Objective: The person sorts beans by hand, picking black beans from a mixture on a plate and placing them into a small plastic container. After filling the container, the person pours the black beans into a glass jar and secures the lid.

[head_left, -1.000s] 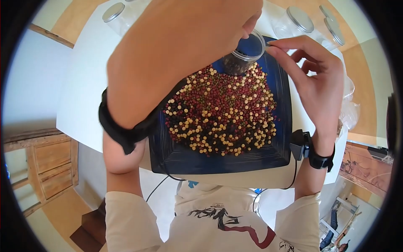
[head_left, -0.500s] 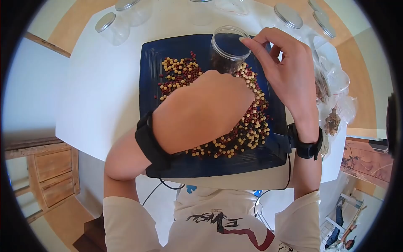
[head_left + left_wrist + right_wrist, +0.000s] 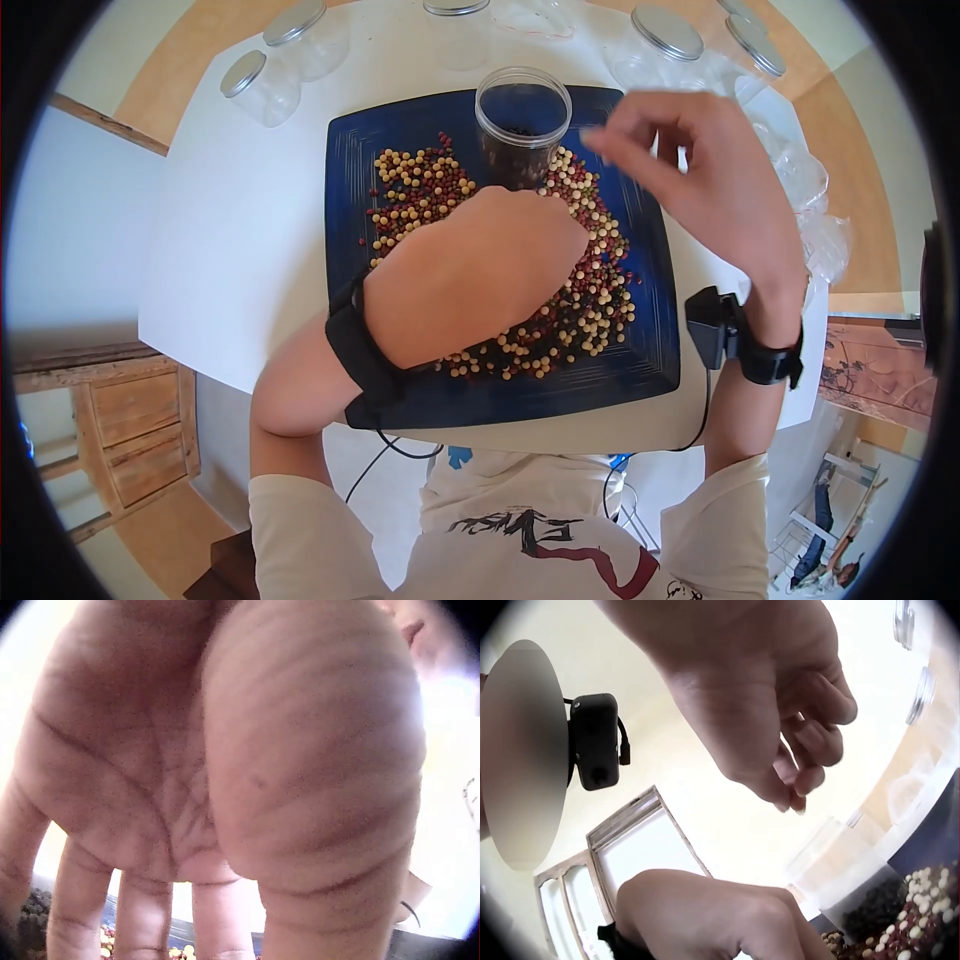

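A clear jar [image 3: 523,110] with dark beans inside stands at the back of a dark blue tray [image 3: 355,150] beside mixed red, cream, green and black beans [image 3: 600,290]. My left hand [image 3: 475,275] is over the beans, its back upward and its fingertips hidden below. Extended fingers show in the left wrist view, where the left hand [image 3: 172,772] points down with its fingertips cut off. To the right of the jar, apart from it, is my blurred right hand [image 3: 705,170]. In the right wrist view that right hand [image 3: 780,712] has loosely curled fingers, with nothing visible held.
Lidded clear jars stand at the table's back left [image 3: 270,95], back middle [image 3: 460,35] and back right [image 3: 650,55]. Plastic bags [image 3: 825,240] lie along the right edge. Black cables [image 3: 410,452] hang near the front edge.
My left hand has come down from beside the jar to the beans. My right hand, earlier at the jar's rim, has moved away to the right.
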